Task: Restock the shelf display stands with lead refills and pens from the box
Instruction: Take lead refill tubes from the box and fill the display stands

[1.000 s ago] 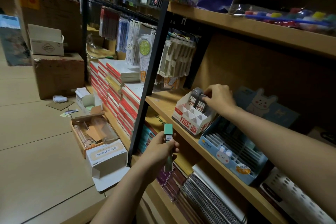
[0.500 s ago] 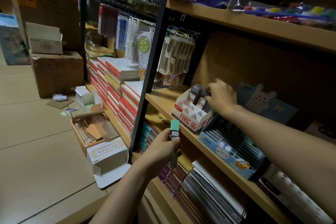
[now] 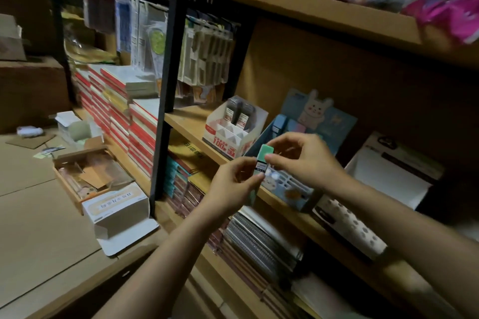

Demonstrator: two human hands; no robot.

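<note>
Pinching the slim green-capped plastic lead refill case from both sides, I hold it nearly upright, cap up and tilted slightly right, long axis running down between my fingers. My left hand grips its lower body; my right hand pinches just under the cap. Beyond my fingertips stands the white-and-red cardboard display stand.
</note>
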